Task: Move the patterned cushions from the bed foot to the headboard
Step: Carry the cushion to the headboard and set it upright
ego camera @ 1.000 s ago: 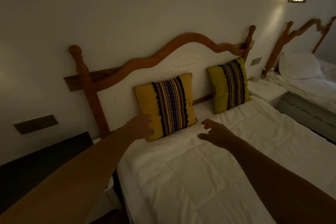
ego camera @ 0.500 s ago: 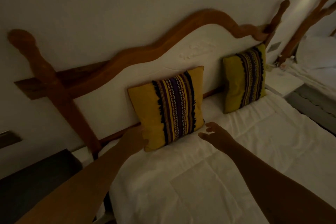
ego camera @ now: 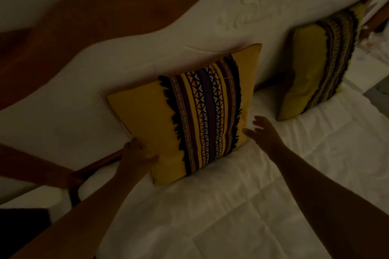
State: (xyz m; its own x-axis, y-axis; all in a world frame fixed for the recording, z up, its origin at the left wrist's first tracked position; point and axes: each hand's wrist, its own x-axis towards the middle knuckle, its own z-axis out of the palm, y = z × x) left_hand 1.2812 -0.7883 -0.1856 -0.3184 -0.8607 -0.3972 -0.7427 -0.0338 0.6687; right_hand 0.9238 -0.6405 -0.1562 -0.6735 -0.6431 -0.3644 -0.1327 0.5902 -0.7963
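Two yellow cushions with dark patterned stripes lean upright against the white padded headboard [ego camera: 160, 52]. The near cushion [ego camera: 189, 115] stands in the middle of the view. My left hand [ego camera: 136, 154] grips its lower left edge, thumb on the front face. My right hand [ego camera: 263, 132] hovers with spread fingers at its lower right corner, just off the fabric. The second cushion [ego camera: 322, 61] leans further right, untouched.
White quilted bedding [ego camera: 231, 206] covers the mattress in front of the cushions. The headboard has a curved wooden frame [ego camera: 84, 21] and a wooden post at the lower left [ego camera: 37, 172]. A dark surface [ego camera: 21, 231] lies beside the bed at lower left.
The view has closed in on the headboard. My left hand has slid down to the near cushion's lower left edge and taken hold. My right hand has come up to its right corner.
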